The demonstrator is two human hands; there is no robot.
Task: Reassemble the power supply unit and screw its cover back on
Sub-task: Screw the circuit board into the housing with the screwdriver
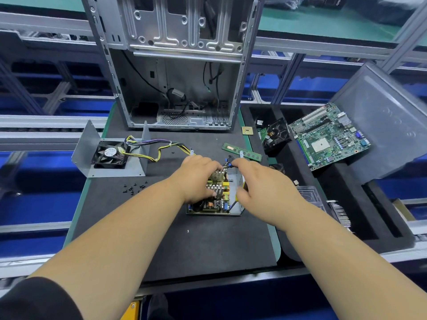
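A single wide-angle head-worn camera looks forward and steeply down, close over the dark-matted desk (pixel 208 239), with the open grey metal computer case (pixel 175 65) rising ahead.

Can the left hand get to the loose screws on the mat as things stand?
Probably yes. The loose screws lie on open mat left of the left forearm, nothing on them. But the left hand is gripping the PSU board, so it must let go first.

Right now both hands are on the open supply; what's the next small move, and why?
Probably seat the board in the power supply base with the left hand and right hand. The cover, with its fan, lies apart at left, and the screws lie loose on the mat.
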